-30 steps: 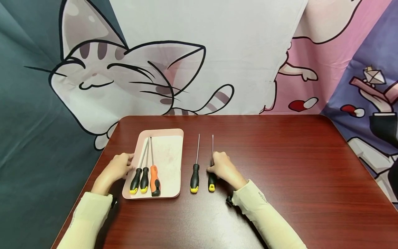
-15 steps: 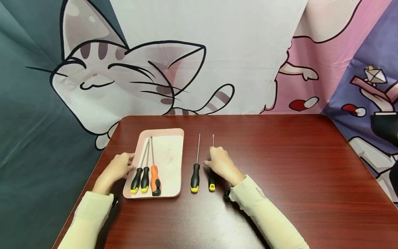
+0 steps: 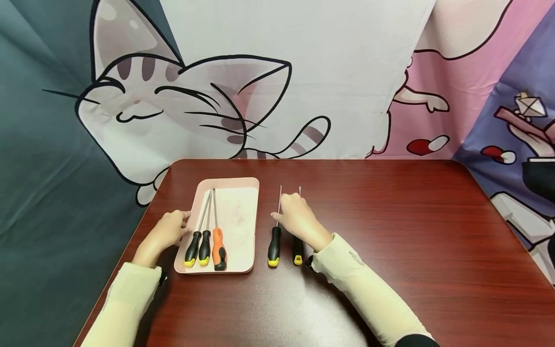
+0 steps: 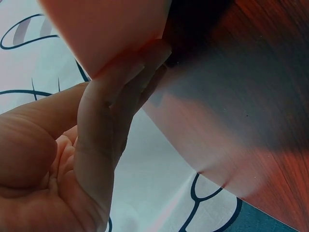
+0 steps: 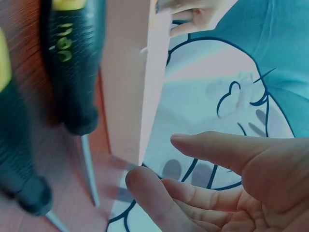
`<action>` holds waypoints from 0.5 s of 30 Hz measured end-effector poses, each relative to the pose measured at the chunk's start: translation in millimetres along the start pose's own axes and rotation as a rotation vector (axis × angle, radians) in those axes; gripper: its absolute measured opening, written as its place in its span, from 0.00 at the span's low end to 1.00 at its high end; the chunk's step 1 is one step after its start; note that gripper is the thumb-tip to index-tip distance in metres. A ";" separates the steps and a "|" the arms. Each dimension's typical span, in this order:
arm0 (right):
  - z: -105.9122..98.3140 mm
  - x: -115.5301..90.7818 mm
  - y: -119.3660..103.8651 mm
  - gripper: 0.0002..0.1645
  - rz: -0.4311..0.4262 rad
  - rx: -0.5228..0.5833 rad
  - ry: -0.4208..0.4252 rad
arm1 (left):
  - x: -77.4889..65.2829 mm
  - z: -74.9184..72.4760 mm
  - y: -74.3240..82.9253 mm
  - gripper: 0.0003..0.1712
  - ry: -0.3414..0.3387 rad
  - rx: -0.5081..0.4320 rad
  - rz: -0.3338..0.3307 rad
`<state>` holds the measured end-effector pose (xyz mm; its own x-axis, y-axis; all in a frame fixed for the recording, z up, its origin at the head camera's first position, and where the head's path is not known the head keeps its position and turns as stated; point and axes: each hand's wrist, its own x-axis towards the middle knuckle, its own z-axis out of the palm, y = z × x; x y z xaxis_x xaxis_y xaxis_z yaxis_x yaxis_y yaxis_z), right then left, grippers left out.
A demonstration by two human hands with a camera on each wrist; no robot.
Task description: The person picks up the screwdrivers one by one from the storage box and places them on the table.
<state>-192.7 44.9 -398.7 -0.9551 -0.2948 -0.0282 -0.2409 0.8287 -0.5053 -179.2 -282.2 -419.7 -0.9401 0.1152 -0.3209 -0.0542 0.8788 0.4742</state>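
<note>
Right hand (image 3: 300, 219) over screwdrivers (image 3: 274, 246) (tray (image 3: 237, 226) alongside)

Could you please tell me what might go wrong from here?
The right hand, open over the two screwdrivers on the table, might brush one and roll it askew. The left hand touches the side of the tray, so a push could slide the three screwdrivers inside.

Screwdriver (image 3: 297, 251) at 6 o'clock from right hand (image 3: 300, 219) partly hidden by it; tray (image 4: 111, 31) cut off at 11, left wrist view.
</note>
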 end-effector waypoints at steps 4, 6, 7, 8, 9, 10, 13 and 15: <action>-1.6 4.0 -10.8 0.19 -0.039 0.027 -0.005 | 0.3 -0.2 0.3 0.31 0.006 0.012 0.003; -1.6 5.8 -16.6 0.20 -0.052 0.048 -0.007 | 0.0 -0.4 0.9 0.32 0.006 0.012 0.004; -1.7 6.4 -19.8 0.20 -0.058 0.052 -0.009 | 0.0 -0.2 0.8 0.31 0.007 0.012 0.006; -1.5 7.1 -22.8 0.21 -0.063 0.056 -0.011 | -0.2 -0.3 1.1 0.32 0.008 0.011 0.007; -1.5 7.4 -26.1 0.21 -0.067 0.064 -0.016 | -0.4 -0.3 1.2 0.32 0.008 0.010 0.007; -1.3 8.0 -29.1 0.21 -0.068 0.067 -0.022 | -0.5 -0.2 1.0 0.32 0.009 0.009 0.007; -1.2 9.3 -38.6 0.20 -0.084 0.066 -0.034 | -0.6 -0.1 0.3 0.32 0.014 0.008 0.012; -0.9 10.1 -44.6 0.20 -0.092 0.076 -0.046 | -0.3 -0.2 -0.5 0.32 0.017 0.005 0.012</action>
<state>-191.7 5.4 -375.7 -0.9203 -0.3908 -0.0169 -0.3118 0.7591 -0.5715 -179.0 -282.8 -419.7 -0.9461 0.1179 -0.3015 -0.0412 0.8799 0.4734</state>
